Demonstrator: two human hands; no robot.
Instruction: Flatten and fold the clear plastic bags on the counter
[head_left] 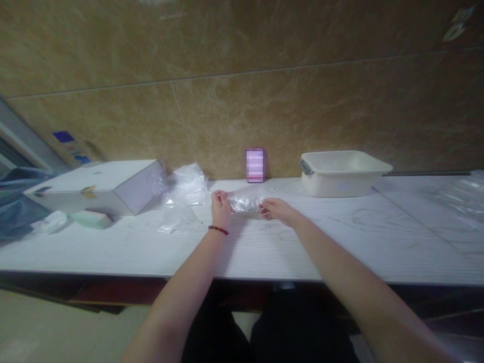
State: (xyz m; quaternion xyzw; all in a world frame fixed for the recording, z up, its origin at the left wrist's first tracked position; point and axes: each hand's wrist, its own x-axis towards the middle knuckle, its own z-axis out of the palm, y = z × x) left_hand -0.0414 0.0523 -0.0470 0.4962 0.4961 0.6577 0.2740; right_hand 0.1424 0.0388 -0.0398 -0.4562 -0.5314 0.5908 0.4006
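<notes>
Between my two hands is a clear plastic bag, shiny and crinkled, just above the white tabletop. My left hand, with a dark red bead bracelet at the wrist, grips the bag's left end with closed fingers. At the other end, my right hand pinches the bag's right edge between thumb and fingers. Whether anything lies inside the bag I cannot make out. Left of my left hand, a flat piece of clear plastic rests on the table.
A white box stands at the left, a pale green sponge-like block before it. Crumpled plastic bags lie beside the box. A phone leans on the wall. A cream basin stands back right; more clear plastic lies far right.
</notes>
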